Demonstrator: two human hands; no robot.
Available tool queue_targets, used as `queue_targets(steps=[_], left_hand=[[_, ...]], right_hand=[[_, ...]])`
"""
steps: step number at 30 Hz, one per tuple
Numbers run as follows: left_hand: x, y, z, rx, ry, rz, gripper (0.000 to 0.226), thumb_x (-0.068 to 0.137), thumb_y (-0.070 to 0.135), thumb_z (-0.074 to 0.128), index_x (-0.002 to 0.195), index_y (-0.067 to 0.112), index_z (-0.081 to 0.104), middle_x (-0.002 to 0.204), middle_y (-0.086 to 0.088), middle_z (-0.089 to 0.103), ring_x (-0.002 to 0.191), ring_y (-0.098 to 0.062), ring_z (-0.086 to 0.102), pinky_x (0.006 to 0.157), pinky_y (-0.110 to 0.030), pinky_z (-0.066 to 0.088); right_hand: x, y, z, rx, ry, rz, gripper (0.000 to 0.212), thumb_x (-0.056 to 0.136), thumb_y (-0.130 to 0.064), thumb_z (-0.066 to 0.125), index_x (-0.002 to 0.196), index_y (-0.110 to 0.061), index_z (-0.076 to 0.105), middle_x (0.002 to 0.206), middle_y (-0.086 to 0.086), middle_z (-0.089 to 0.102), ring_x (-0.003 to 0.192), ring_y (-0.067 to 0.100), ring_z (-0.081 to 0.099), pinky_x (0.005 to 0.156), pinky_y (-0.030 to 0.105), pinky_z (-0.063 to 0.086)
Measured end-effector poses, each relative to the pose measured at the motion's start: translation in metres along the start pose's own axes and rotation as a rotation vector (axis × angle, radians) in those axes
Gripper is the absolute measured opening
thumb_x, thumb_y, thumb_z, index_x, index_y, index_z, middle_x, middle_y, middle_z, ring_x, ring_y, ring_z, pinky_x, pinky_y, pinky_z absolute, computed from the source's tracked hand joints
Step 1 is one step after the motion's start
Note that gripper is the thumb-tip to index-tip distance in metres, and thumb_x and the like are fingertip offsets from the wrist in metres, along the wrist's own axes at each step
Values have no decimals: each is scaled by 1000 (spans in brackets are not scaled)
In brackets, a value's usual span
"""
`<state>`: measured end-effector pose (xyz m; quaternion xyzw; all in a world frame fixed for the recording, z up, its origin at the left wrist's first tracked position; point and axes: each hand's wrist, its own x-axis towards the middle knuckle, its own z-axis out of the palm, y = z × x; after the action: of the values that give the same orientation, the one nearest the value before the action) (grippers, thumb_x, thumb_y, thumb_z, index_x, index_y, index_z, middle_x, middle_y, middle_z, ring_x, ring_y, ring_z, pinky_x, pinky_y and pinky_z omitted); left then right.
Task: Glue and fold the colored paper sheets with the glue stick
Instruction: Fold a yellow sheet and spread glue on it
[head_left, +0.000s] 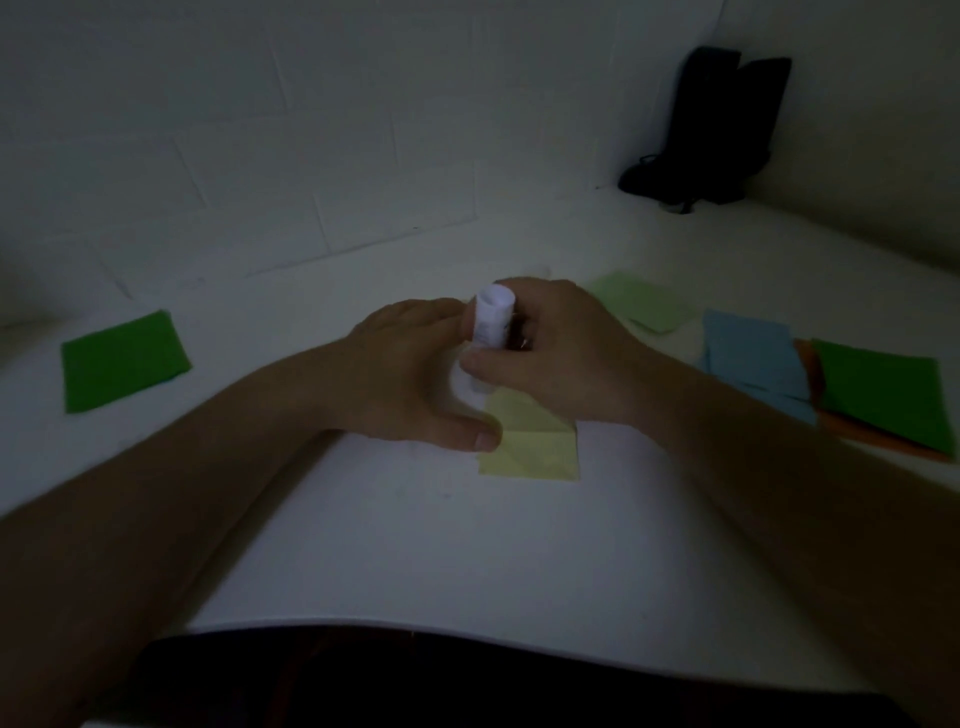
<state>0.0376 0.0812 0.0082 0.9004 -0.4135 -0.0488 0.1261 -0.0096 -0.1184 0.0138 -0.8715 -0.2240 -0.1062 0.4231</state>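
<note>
Head view: I note the right hand gripping the white glue stick upright; the left hand, fingers extended, presses the yellow paper onto the desk.

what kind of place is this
Probably a plain craft desk in a dim room: a white table set against a white block wall, with colored paper sheets spread across it.

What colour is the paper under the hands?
Pale yellow paper, seen in the head view.
</note>
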Motion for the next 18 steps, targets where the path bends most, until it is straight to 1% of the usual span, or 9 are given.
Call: queue_targets(steps=[2, 3, 5, 7, 10, 12, 14, 15, 18], left_hand=[[0, -3, 1, 13, -2, -24, 99, 60, 91, 57, 142, 37, 45, 140, 10, 50, 130, -17, 47, 111, -43, 39], [-1, -4, 1, 14, -5, -41, 104, 58, 92, 56, 145, 36, 43, 143, 11, 47, 132, -16, 44, 113, -42, 36], [-4, -2, 0, 15, -3, -63, 108, 55, 93, 53, 146, 35, 43, 144, 11, 46, 133, -14, 41, 115, -38, 32], [-4, -1, -1, 6, -10, -71, 108, 55, 93, 53, 145, 35, 45, 143, 11, 47, 132, -13, 42, 115, -37, 32], [-2, -4, 2, 13, 5, -53, 105, 57, 94, 53, 141, 32, 49, 141, 10, 49, 130, -16, 45, 114, -41, 35], [-4, -4, 2, 15, -1, -69, 103, 55, 94, 53, 141, 39, 45, 150, 10, 43, 138, -15, 39, 118, -38, 29], [-5, -3, 2, 12, -19, -93, 101, 52, 95, 53, 140, 47, 41, 160, 8, 33, 148, -15, 28, 122, -36, 22], [-6, -2, 1, 12, -25, -98, 100, 52, 95, 52, 140, 50, 40, 163, 6, 30, 151, -15, 24, 123, -36, 20], [-7, 0, 0, 9, -25, -91, 100, 52, 95, 51, 140, 49, 41, 164, 4, 28, 151, -13, 21, 119, -29, 16]], right_hand=[[2, 0, -5, 51, 54, -19, 20, 82, -26, 80, 76, -35, 63, 81, -6, 73, 75, 12, 71, 71, 29, 54], [3, 1, -9, 54, 85, -26, 22, 81, -27, 80, 74, -36, 62, 82, -5, 73, 75, 14, 71, 70, 31, 55], [4, 3, -14, 15, 98, -32, 23, 81, -24, 81, 74, -36, 62, 80, -5, 72, 71, 12, 70, 68, 30, 54], [2, 6, -13, -37, 53, -34, 18, 81, -24, 81, 76, -30, 65, 79, -6, 71, 71, 10, 69, 68, 29, 54], [2, 7, -13, -125, -28, -41, 18, 78, -39, 74, 71, -38, 57, 83, -6, 72, 75, 11, 69, 72, 39, 55], [3, 8, -21, -168, -72, -56, 19, 78, -37, 75, 71, -33, 58, 85, -3, 72, 78, 15, 69, 74, 43, 54], [1, 11, -30, -208, -97, -82, 19, 81, -26, 79, 73, -23, 63, 85, -2, 71, 78, 14, 68, 74, 40, 53], [-1, 13, -34, -218, -102, -79, 19, 82, -22, 81, 74, -21, 63, 85, -3, 71, 78, 12, 67, 73, 38, 53], [-7, 18, -44, -213, -113, -35, 20, 81, -23, 81, 73, -24, 63, 82, -9, 69, 77, 10, 67, 71, 31, 53]])
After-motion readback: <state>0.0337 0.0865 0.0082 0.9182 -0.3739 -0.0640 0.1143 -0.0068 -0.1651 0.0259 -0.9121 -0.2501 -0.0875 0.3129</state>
